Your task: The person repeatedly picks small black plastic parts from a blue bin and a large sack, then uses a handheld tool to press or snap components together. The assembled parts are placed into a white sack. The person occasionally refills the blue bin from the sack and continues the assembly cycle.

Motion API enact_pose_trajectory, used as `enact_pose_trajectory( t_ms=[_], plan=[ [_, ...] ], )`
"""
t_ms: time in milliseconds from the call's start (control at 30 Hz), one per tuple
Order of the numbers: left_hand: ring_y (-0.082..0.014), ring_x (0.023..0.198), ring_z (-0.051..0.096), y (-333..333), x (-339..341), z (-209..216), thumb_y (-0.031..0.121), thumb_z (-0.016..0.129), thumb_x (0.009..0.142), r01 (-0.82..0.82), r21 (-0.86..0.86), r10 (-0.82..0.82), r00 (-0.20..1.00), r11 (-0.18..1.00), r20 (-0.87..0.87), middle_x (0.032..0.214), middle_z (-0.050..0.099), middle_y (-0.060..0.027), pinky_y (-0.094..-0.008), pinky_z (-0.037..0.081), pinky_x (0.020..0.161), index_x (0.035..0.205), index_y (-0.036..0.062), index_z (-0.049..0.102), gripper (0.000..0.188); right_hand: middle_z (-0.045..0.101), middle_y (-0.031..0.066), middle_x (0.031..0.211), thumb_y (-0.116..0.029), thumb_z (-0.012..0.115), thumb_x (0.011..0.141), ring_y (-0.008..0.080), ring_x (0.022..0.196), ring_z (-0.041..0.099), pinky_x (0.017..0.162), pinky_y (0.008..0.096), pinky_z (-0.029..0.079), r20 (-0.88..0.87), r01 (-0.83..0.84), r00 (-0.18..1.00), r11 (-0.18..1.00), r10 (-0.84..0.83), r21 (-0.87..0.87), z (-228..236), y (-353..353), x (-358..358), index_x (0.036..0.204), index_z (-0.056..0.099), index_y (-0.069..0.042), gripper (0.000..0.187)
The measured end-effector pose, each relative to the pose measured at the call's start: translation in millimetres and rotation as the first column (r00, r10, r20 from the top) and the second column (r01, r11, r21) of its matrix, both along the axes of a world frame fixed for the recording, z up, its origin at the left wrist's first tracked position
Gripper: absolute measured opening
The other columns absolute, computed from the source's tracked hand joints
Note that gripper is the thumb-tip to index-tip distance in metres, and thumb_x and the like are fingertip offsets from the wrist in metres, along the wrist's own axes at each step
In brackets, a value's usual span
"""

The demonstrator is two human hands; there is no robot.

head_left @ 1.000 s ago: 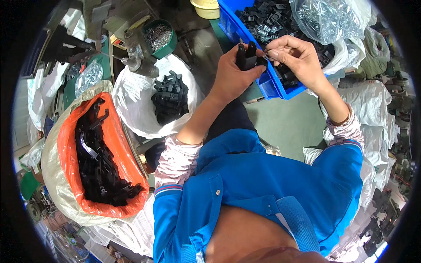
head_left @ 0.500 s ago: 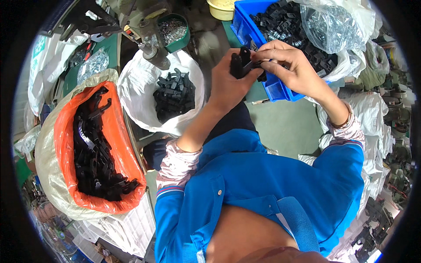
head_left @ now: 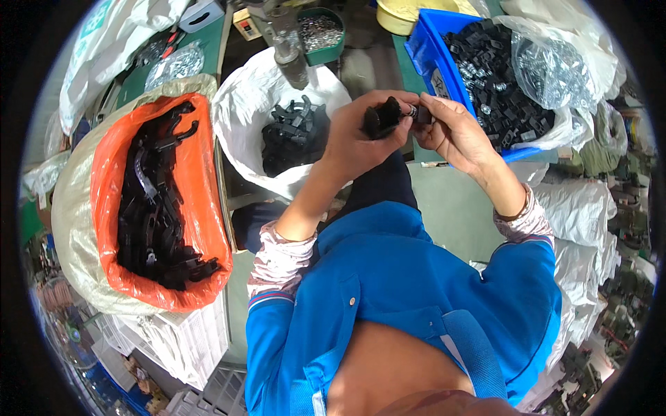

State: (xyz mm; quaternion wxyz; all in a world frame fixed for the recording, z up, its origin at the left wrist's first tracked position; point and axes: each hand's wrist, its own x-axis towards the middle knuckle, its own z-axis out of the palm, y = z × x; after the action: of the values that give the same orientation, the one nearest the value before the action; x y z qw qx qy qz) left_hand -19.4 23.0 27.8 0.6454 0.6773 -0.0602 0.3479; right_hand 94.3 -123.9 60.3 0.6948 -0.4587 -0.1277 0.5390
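My left hand (head_left: 352, 142) is closed around a dark black plastic part (head_left: 381, 119) with a forked-looking end. Between the fingertips of my right hand (head_left: 458, 135) sits a small black block (head_left: 422, 115), brought up against the held part. A bit of shiny metal, perhaps a spring, shows where the two meet. Just right of the hands stands a blue bin (head_left: 449, 59) of small black blocks and metal pieces. Left of them, a white sack (head_left: 239, 104) contains curved black parts (head_left: 295, 125).
An orange-lined sack (head_left: 104, 208) full of long black parts stands at the left. A metal machine post (head_left: 288, 52) rises over the white sack. Behind are a green tub (head_left: 326, 52) of small metal pieces and a yellow basin (head_left: 395, 19). White sacks (head_left: 572, 215) are piled at the right.
My right hand has turned and lowered, now pinching the small black block at the part in my left hand. The view has shifted, so the surroundings sit differently.
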Motion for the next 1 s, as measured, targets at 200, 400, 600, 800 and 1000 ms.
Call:
enact_pose_trajectory(
  t_ms=[200,400,600,800,1000],
  plan=[
    [-0.0201,0.083,0.062,25.1,-21.5,8.3,-0.002,0.071,0.070,-0.240,0.271,0.243,0.970,0.932,0.022,0.094,0.062,-0.0086,-0.0282,0.050,0.073,0.084,0.0016,0.062,0.017,0.064,0.0066,0.099,-0.014,0.052,0.095,0.0130,0.079,0.059,0.069,0.0242,0.048,0.046,-0.007,0.999,0.995,0.002,0.100,-3.2,16.7,-10.5,0.114,0.059,0.001,0.026],
    [-0.0164,0.081,0.061,27.6,-31.0,6.6,-0.004,0.069,0.072,-0.181,0.213,0.200,0.977,0.960,-0.071,0.087,0.063,-0.0094,-0.0265,0.047,0.074,0.080,0.0006,0.063,0.011,0.064,0.0041,0.095,-0.008,0.058,0.090,0.0089,0.072,0.055,0.064,0.0224,0.045,0.656,-0.069,0.753,0.998,0.053,-0.001,-3.7,22.8,-10.0,0.110,0.064,-0.001,0.022],
    [-0.0095,0.080,0.057,21.7,-32.8,-4.4,0.002,0.070,0.077,-0.091,-0.238,0.012,0.949,0.967,-0.315,0.087,0.060,-0.0034,-0.0232,0.046,0.075,0.088,-0.0002,0.058,0.016,0.063,0.0042,0.100,-0.003,0.059,0.088,0.0076,0.074,0.056,0.064,0.0201,0.046,0.744,-0.015,0.665,0.997,0.066,-0.075,4.1,26.9,-6.6,0.111,0.063,0.001,0.023],
    [-0.0096,0.088,0.056,19.5,-30.4,2.1,0.000,0.067,0.080,-0.160,-0.084,0.141,0.970,0.984,-0.198,0.091,0.060,-0.0046,-0.0236,0.045,0.081,0.091,-0.0006,0.057,0.015,0.056,0.0109,0.116,0.007,0.053,0.087,0.0158,0.095,0.059,0.080,0.0264,0.051,0.802,-0.113,0.598,0.990,0.000,0.085,6.3,26.1,-8.9,0.117,0.058,0.003,0.031],
    [-0.0104,0.085,0.058,24.6,-30.6,-1.3,0.001,0.067,0.080,-0.073,-0.213,0.019,0.969,0.974,-0.245,0.092,0.061,-0.0061,-0.0233,0.046,0.079,0.086,-0.0015,0.061,0.009,0.055,0.0128,0.111,0.011,0.055,0.083,0.0187,0.090,0.062,0.078,0.0285,0.053,0.920,-0.177,0.389,0.976,-0.049,0.127,5.7,23.5,-6.8,0.116,0.058,0.004,0.034]
  ],
)
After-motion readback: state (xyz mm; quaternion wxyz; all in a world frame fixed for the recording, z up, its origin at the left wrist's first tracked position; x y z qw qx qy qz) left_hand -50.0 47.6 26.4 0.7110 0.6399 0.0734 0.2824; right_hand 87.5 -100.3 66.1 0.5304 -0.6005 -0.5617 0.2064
